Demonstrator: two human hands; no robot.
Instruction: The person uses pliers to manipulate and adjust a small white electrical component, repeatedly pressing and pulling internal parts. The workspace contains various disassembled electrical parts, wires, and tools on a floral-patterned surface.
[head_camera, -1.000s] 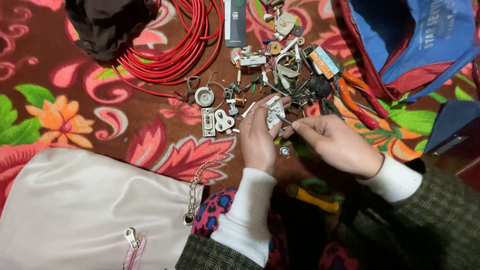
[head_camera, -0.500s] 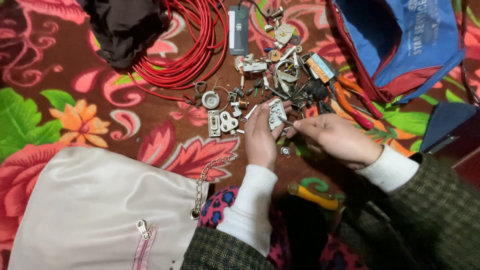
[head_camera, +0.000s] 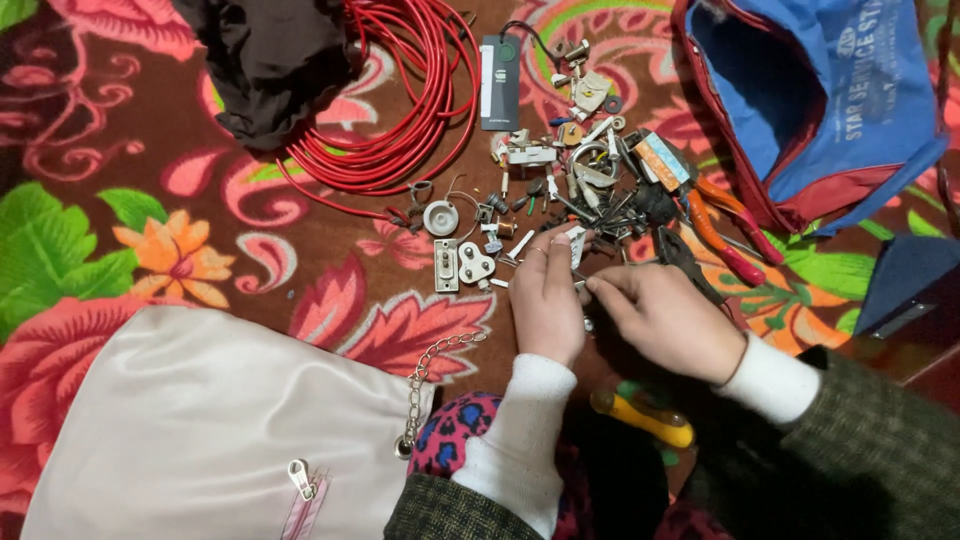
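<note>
The fingers (head_camera: 572, 245) of the left hand (head_camera: 548, 300) were curled around a small white part (head_camera: 577, 243), which stood at their tips, just above the knuckles. The right hand (head_camera: 668, 318) had come in from the right, its fingers pinched together at a point just beside the left hand — what they pinched was too small to tell. Both hands lay close together over a floral carpet (head_camera: 150, 230), not touching as far as could be seen.

Just beyond the fingertips spread a heap of small metal and plastic parts (head_camera: 600, 180) — screws, sockets and fittings. A white plug piece (head_camera: 474, 265) and a round white fitting (head_camera: 440, 217) lay to the left of the hands. Orange-handled pliers (head_camera: 725, 225) lay to the right of the heap, near a blue and red bag (head_camera: 830, 110). A coil of red wire (head_camera: 400, 100) sat further up, beside a dark cloth (head_camera: 275, 60). A white bag (head_camera: 190, 440) with a chain lay at lower left, and a yellow-handled tool (head_camera: 645, 420) showed between the sleeves.
</note>
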